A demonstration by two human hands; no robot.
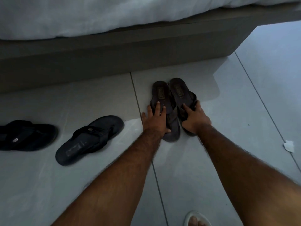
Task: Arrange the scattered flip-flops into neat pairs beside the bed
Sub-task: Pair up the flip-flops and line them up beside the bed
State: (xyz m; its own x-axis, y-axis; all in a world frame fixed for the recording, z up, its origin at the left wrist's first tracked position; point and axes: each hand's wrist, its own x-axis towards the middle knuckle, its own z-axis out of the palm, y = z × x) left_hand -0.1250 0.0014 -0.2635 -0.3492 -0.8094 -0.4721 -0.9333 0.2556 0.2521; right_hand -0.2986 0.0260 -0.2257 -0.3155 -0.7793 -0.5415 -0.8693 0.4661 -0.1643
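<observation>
Two brown flip-flops lie side by side on the tiled floor, heels toward the bed. My left hand [155, 119] grips the left brown flip-flop [160, 93] around its strap and toe end. My right hand [194, 118] grips the right brown flip-flop [180, 89] the same way. Left of them lie two black flip-flops, apart and at different angles: one [88, 139] slanted near my left forearm, the other [26, 135] at the left edge, partly cut off.
The bed frame [114, 54] runs across the top, with white bedding [81, 15] hanging over it. A crumpled white scrap [289, 145] lies on the floor at the right. My toes in a white sandal [196, 220] show at the bottom edge.
</observation>
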